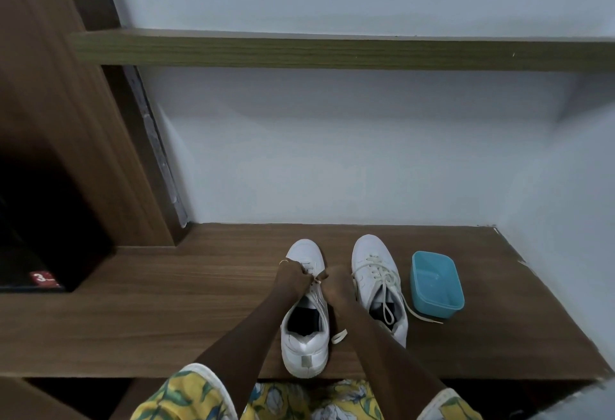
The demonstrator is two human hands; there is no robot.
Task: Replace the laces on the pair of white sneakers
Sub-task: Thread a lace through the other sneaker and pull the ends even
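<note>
Both hands are bunched up right over the lace area of the left sneaker (305, 316). The left hand (293, 276) has its fingers (304, 274) pinched narrow on the lace (316, 296) near the upper eyelets, and there's a thin ring on one finger. The right hand (336, 283) sits just beside it, touching or almost touching, curled in toward the same spot; honestly can't tell if its fingers are actually gripping the lace or just pressed against the shoe, they're tucked out of sight. Just below the hands the sneaker's opening shows dark, and a loose lace end (338, 336) flops out on the surface between the two shoes. Right of the right hand, just beside it, is the other sneaker (379, 286), toe pointing away, still fully laced with its bow undone and one long lace tail (422, 314) trailing off toward a blue plastic container (436, 283) that sits close on its far side. Everything rests on a brown wood-grain surface (186, 313) against a pale wall. Well above the hands there's a wooden shelf (332, 51), and way off to the left a dark cabinet opening (36, 236). Near the bottom edge you get yellow floral sleeves (186, 396).
</note>
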